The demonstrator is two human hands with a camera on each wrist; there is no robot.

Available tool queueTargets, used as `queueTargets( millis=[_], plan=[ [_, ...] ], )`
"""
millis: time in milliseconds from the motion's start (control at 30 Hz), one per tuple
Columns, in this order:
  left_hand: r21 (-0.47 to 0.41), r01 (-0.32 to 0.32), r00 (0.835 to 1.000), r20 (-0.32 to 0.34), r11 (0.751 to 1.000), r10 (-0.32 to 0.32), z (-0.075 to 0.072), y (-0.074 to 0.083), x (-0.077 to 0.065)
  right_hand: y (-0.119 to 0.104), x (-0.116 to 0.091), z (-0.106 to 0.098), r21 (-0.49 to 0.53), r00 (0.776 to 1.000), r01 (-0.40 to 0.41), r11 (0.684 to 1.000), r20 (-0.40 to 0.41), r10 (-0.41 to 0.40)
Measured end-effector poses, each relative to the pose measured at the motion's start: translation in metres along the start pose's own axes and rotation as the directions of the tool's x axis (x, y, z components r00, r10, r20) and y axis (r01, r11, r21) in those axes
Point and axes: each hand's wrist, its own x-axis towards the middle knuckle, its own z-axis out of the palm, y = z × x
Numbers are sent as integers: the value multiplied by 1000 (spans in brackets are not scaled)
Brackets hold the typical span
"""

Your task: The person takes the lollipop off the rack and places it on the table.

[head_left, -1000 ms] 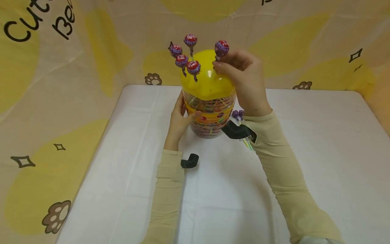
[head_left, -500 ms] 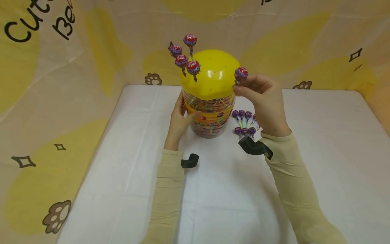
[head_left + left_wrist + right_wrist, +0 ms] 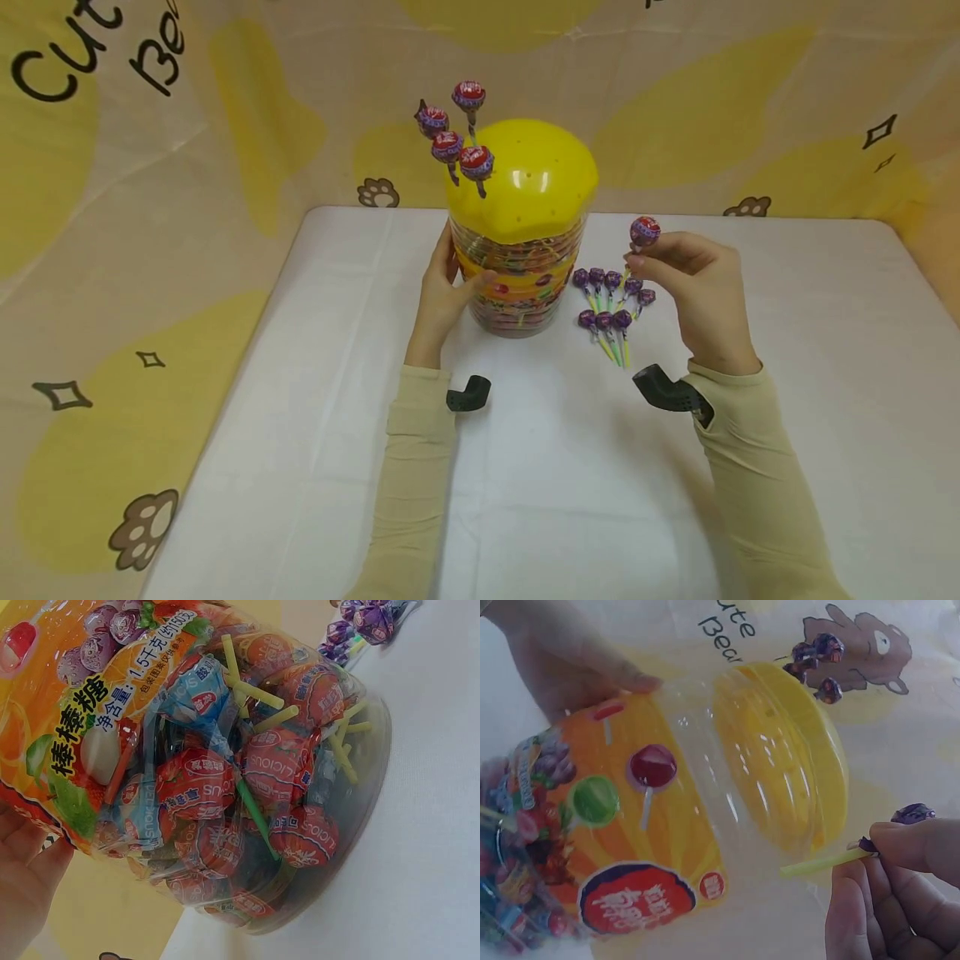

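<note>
My left hand [image 3: 441, 300] grips the side of a clear plastic jar [image 3: 517, 321] with a yellow domed lid [image 3: 528, 192]. Lollipops [image 3: 196, 784] in red and blue wrappers show through its wall in the left wrist view. Several purple-and-red lollipops [image 3: 476, 162] stand upright in the lid's left part, and small holes dot the rest of the dome. My right hand [image 3: 708, 292] pinches another lollipop [image 3: 645, 231] between thumb and fingers, right of the jar and apart from it. Its yellow stick [image 3: 829, 861] points toward the jar in the right wrist view.
Several purple-wrapped lollipops [image 3: 604, 321] lie in two rows on the white table [image 3: 540, 500], just right of the jar. A yellow patterned cloth [image 3: 720, 108] hangs behind the table and along its left side.
My right hand has moved right and down, away from the lid, with the lollipop in its fingers. The lollipops on the table are uncovered from behind the arm. My left hand stays on the jar.
</note>
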Motion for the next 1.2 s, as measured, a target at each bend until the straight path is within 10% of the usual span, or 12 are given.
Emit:
queueTargets(
  millis=[833,1200],
  plan=[
    [25,1,1000,2,1000,-1,-1,-1,1,61,-27,-68,-130,943,-331,935,-15,332],
    [12,21,1000,-5,1000,-21,0,0,0,86,-27,-84,-174,862,-496,851,17,506]
  ],
)
